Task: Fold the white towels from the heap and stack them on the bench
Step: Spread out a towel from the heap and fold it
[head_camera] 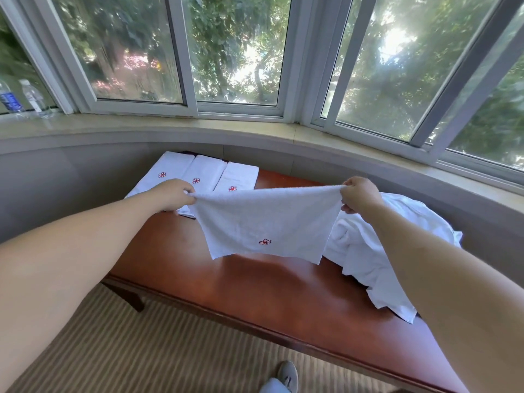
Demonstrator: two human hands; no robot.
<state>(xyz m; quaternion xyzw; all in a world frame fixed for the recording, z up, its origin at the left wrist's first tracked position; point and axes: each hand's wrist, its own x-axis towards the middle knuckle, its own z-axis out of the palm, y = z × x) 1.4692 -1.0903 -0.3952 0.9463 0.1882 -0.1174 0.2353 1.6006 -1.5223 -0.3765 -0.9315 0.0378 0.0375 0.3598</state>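
White towel (263, 222) hangs spread above a red-brown table (255, 290), its top corners pinched by the fingers of the left hand (173, 194) and right hand (360, 194). Folded towels (198, 174) lie beyond the left fingers; the heap (377, 251) sits under the right.

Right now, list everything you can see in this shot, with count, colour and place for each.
held towel: one, white with a red flower mark, stretched in the air above the bench
folded towels: three, white with red marks, side by side at the bench's far left end
heap of towels: one, white, on the bench's right part
bench: one, reddish-brown wood, below the window
water bottles: two, clear, on the sill at far left
window sill: one, beige, curved
carpet: beige, striped
shoe: one, grey, bottom edge
left hand: pinches the towel's left corner
right hand: pinches its right corner
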